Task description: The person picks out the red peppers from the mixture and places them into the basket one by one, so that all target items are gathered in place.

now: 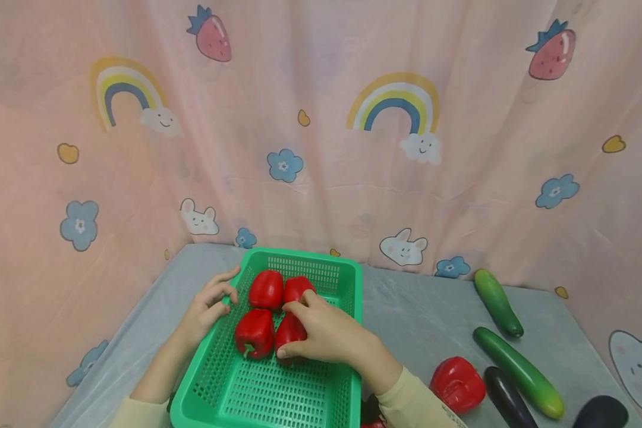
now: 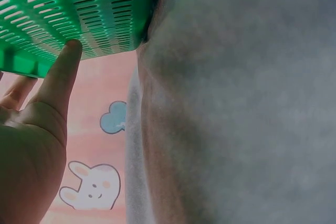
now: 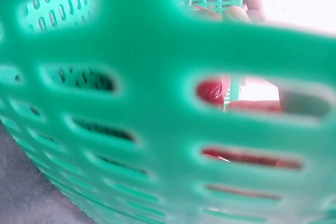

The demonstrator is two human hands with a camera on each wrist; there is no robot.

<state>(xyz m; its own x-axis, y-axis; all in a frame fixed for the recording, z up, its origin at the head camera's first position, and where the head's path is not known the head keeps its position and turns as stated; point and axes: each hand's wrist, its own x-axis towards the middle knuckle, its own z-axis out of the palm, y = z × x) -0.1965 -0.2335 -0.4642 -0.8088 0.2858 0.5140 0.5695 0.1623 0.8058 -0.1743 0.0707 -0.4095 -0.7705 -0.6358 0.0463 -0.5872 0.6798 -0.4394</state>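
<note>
A red pepper [image 1: 289, 333] sits inside a green basket [image 1: 267, 404], where we find the right hand [image 1: 326, 330] gripping it, thumb on the near side and fingers across the far side. It completes a two-by-two cluster with the far-left pepper [image 1: 266, 289], far-right pepper [image 1: 296, 287] and near-left pepper [image 1: 252, 334], packed close, we judge, so they prop one another up. At the basket's left rim, the left hand [image 1: 203, 309] has its fingers spread and lightly bent, one tip touching the outer wall, probably to steady it. We note glossy, lobed skins against thin, slotted plastic. To the right, on a surface [image 1: 406, 315] draped in soft grey cloth, lie a loose pepper [image 1: 457, 385], an upper green cucumber [image 1: 499, 304], a lower green cucumber [image 1: 520, 373] and a slim, dark eggplant [image 1: 509, 398]. Behind hangs a softly creased pink curtain [image 1: 326, 53] printed with rainbows and rabbits.
</note>
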